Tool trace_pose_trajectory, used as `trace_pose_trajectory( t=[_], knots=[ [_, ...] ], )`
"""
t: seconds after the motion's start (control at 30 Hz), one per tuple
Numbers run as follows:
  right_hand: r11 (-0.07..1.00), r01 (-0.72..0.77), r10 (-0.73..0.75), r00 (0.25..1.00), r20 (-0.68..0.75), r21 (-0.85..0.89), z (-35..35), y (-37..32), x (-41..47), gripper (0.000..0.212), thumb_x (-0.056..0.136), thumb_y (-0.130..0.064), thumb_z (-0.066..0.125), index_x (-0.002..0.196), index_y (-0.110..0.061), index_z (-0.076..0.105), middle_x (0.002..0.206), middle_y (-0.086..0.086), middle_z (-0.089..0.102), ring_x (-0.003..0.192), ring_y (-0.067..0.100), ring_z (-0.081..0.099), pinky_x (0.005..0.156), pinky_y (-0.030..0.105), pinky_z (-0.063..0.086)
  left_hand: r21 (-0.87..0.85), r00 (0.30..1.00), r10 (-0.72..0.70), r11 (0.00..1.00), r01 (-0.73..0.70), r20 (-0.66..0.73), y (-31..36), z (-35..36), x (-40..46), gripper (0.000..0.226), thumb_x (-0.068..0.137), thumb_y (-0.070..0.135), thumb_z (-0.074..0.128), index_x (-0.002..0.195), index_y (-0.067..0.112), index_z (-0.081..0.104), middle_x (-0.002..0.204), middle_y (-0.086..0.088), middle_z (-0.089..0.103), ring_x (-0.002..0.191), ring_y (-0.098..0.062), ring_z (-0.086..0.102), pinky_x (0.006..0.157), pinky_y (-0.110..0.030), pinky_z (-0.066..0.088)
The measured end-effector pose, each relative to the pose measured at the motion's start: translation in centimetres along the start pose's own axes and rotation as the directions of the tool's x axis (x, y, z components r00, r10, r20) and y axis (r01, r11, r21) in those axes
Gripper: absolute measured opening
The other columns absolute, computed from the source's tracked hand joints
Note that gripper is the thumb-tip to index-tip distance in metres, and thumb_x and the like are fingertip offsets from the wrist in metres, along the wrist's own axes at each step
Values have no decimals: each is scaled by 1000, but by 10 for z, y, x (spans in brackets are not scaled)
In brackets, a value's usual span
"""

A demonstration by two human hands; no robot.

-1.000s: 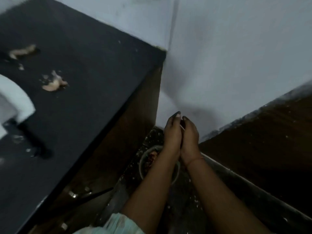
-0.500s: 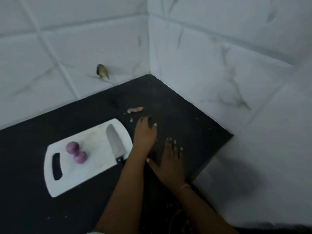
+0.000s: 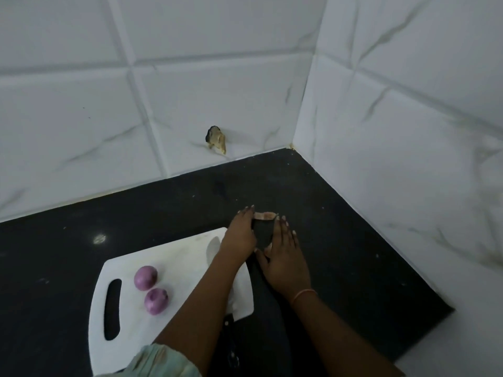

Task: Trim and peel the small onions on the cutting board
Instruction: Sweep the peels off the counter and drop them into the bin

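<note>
1. Head view, hands: left hand and right hand flat on the black counter, fingers straight and fairly close together, palms turned toward each other, clamped on nothing. Between the fingertips, one pale onion peel scrap, touched from both sides, seemingly being gathered up.

2. Head view, task things: two small purple onions on the white cutting board, just beside each other near the handle slot, well apart from both hands. Already skinned or not: cannot tell. Knife on the board, blade partly hidden under the left forearm, dark handle over the front edge of the board.

3. Head view, surroundings: white marbled wall tiles, with a small brownish thing stuck on the wall above the counter.

4. Risks, as a judgement only:
   - Left forearm directly above the blade; lowered or dragged back, possible contact with the edge.
   - Knife handle over the board edge; bumped by the arm, possible slide toward the body.
   - Round onions, easy to roll if the board gets pushed.
   - Thin scrap, easy to slip away from straight fingers.
</note>
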State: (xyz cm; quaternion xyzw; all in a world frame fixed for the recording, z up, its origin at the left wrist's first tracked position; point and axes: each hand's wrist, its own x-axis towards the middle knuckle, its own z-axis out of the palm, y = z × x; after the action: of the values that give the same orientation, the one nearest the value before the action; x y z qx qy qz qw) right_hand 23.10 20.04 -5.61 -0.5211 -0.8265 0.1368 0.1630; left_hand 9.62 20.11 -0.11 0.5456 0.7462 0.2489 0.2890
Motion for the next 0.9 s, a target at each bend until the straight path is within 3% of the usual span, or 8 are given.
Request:
trace_pose_trajectory(
  t=[0.1,0.2,0.37,0.53,0.67,0.77,0.83,0.9],
  knots=[
    [997,78,-78,996,37,12,0,3,20,79,94,-42,41,156,-10,3,164,9,6,152,16,1,124,38,7,68,998,57,996,-59,22,-3,11,8,56,95,0,46,150,9,37,159,-10,33,150,-22,22,119,-24,13],
    [991,129,-132,988,80,36,0,3,33,75,91,-41,34,156,-10,11,163,9,16,152,19,8,123,33,2,92,998,69,993,-68,-8,-5,17,6,46,98,3,44,143,10,48,152,-8,44,144,-20,35,117,-23,20],
    [984,146,-153,987,59,106,0,8,33,57,95,-24,53,147,-7,37,155,10,35,147,21,26,117,19,6,144,999,39,989,-40,7,3,32,-11,41,103,12,40,143,4,44,150,-11,45,139,-21,40,119,-25,14],
    [968,182,-208,967,150,171,-17,21,9,79,77,-53,51,141,-6,46,150,10,43,141,22,36,115,15,7,247,996,-29,969,8,83,15,51,-37,52,102,19,45,151,5,32,158,-13,32,146,-26,28,124,-36,15],
    [951,151,-231,927,295,271,-39,36,-20,71,84,-17,68,147,-7,37,156,8,33,146,18,26,112,9,9,244,996,5,970,-26,86,23,60,-63,43,100,22,47,143,14,45,151,-6,39,138,-29,34,113,-36,30],
    [912,138,-190,977,99,386,-47,43,-54,53,84,5,59,136,-8,55,143,6,51,134,8,42,111,7,25,174,999,-7,985,0,41,29,70,-86,37,99,19,52,136,21,54,148,-3,37,132,-25,42,106,-33,39],
    [881,121,-92,992,-84,457,-48,43,-77,46,80,6,58,122,-11,67,127,-2,63,120,1,55,106,17,42,92,999,36,995,-34,-21,34,81,-104,36,100,12,48,133,21,58,145,-3,47,125,-19,53,105,-28,41],
    [843,40,47,988,-149,536,-46,40,-94,42,79,9,58,111,-13,73,116,-4,69,108,0,63,100,25,49,16,993,55,998,-53,-105,37,90,-121,33,96,8,50,122,18,67,128,-3,61,111,-16,60,99,-25,45]
  ],
)
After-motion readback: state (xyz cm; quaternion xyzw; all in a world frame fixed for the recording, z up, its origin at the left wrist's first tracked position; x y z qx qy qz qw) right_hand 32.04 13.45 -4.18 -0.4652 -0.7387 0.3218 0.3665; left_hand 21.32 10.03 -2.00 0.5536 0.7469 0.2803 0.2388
